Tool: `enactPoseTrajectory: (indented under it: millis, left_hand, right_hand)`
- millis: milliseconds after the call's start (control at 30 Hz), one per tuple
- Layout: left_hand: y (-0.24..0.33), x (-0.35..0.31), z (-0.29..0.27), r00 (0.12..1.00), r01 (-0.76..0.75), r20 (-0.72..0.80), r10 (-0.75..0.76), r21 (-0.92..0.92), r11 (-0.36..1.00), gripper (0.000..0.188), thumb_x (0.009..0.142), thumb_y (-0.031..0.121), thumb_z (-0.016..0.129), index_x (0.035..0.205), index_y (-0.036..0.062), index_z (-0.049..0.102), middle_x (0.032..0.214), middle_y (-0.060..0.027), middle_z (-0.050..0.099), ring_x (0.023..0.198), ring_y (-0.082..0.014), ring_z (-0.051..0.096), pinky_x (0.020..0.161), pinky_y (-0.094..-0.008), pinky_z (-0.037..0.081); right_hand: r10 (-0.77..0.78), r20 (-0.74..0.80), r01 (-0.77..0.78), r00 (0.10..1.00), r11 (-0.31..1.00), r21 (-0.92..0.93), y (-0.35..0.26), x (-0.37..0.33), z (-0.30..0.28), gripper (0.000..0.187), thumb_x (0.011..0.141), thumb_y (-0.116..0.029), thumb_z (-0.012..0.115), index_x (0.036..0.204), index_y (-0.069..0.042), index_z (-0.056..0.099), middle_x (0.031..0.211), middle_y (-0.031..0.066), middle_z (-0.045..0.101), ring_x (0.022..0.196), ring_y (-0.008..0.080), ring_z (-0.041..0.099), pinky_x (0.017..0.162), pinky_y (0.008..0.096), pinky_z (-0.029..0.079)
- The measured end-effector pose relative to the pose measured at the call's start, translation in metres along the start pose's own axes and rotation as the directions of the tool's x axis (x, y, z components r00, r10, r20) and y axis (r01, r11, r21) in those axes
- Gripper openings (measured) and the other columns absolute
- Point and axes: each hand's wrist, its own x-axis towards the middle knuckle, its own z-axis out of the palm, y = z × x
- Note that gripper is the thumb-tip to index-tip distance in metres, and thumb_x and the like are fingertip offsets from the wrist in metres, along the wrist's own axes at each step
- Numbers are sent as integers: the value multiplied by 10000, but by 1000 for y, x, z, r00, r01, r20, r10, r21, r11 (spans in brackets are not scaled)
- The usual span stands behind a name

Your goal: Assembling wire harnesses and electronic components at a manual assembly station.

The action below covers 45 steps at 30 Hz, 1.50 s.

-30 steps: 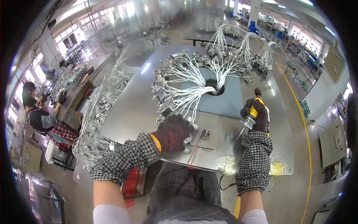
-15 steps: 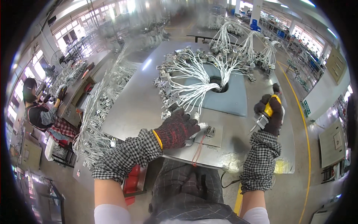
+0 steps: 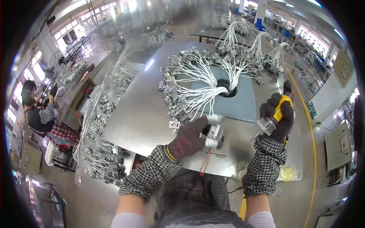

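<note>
My left hand (image 3: 190,138), in a dark red-and-black knit glove with white fingertips, is closed on a small metal block (image 3: 216,132). It holds the block over a small metal plate (image 3: 224,149) near the table's front edge; motion blurs the block, and I cannot tell whether it touches the plate. Thin red wires (image 3: 205,161) hang from the plate over the edge. To the right, my right hand (image 3: 283,114), in a dark glove, grips a yellow-and-grey power screwdriver (image 3: 267,125), its thin bit pointing down toward the table.
Many white cables with metal connectors (image 3: 173,97) fan out from a round hole (image 3: 229,90) in a grey-blue board on the metal table (image 3: 131,110). More cable bundles (image 3: 99,125) hang at the left. A person (image 3: 40,114) works at another bench on the far left.
My left hand has moved right from beside the ring of connectors and now has the metal block between its fingers. My right hand, with the screwdriver, has shifted slightly right.
</note>
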Motion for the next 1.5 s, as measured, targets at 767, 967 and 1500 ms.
enactPoseTrajectory:
  millis: [767,967,1500]
  left_hand:
    - [-4,19,14,999,-32,23,22,787,617,515,759,440,784,1115,82,685,908,-85,704,855,-273,641,806,-360,513]
    - [1,18,13,999,-11,30,-21,797,604,573,752,472,771,1155,82,654,851,-95,664,849,-294,625,807,-416,490]
    - [5,15,15,986,95,25,-164,728,679,637,744,413,801,1254,82,608,935,-117,691,916,-313,648,810,-424,508]
  right_hand:
    - [-379,-183,214,907,791,-574,32,-31,63,709,887,-152,611,1486,-88,239,939,179,640,652,217,630,599,386,574]
    - [-377,-203,195,903,784,-590,40,-40,70,726,871,-88,661,1475,-148,262,961,187,650,686,228,654,605,398,583]
    - [-372,-76,209,925,665,-717,53,-57,66,782,848,-172,759,1456,-207,268,1099,154,617,829,252,683,708,431,617]
